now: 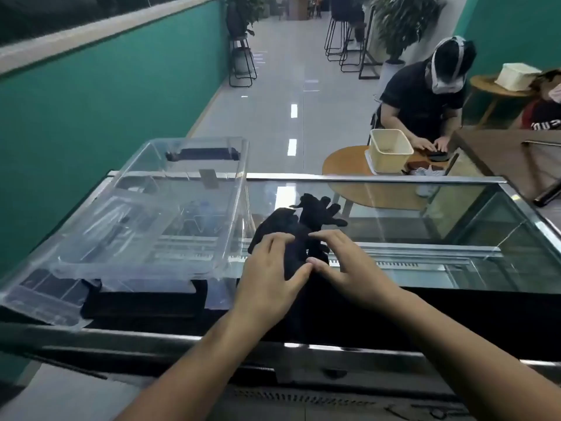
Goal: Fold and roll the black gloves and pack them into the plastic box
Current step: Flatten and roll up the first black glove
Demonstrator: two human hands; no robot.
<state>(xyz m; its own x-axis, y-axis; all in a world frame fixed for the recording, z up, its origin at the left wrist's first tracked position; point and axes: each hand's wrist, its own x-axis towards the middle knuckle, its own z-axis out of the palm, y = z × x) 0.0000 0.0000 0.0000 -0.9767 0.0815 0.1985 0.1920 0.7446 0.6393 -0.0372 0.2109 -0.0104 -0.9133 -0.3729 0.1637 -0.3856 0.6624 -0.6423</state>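
A heap of black gloves (pixel 306 220) lies on the glass top of a display counter (pixel 425 214), fingers pointing away from me. My left hand (pixel 270 275) presses flat on the near left part of the gloves. My right hand (pixel 343 262) rests on their near right part, fingers spread. The thumbs of both hands nearly touch. A clear plastic box (pixel 170 208) stands on the counter just left of the gloves, with a dark handle at its far end. I cannot see anything inside the box.
A metal rail (pixel 364 178) runs along the counter's far edge. Beyond it a seated person works at a round wooden table (pixel 343 161) with a cream tub (pixel 390 150). A green wall runs along the left.
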